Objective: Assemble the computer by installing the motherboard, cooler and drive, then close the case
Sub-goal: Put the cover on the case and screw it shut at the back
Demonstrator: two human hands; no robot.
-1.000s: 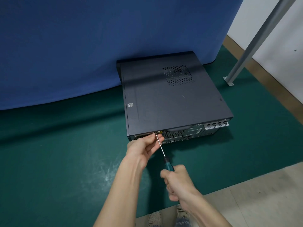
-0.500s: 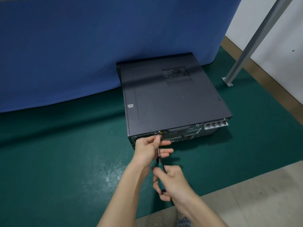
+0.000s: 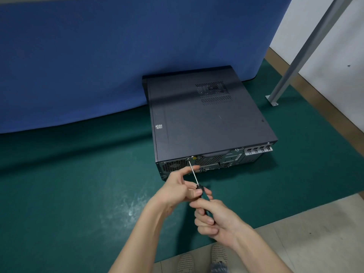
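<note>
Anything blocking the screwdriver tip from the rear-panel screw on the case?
Nothing visible. The screwdriver tip sits on the screw at the case rear edge; the left hand steadies the shaft below it, the right hand grips the handle.

Soft, even indoor light falls from above, moderately bright. A pale patch of glare shines on the green mat (image 3: 128, 211), and the case (image 3: 206, 123) throws a faint shadow along its near side (its dark lid reads dim). Wide-angle distortion bows the lower edge of the blue curtain (image 3: 98, 66). Focus is fairly sharp and softens slightly toward the edges.
</note>
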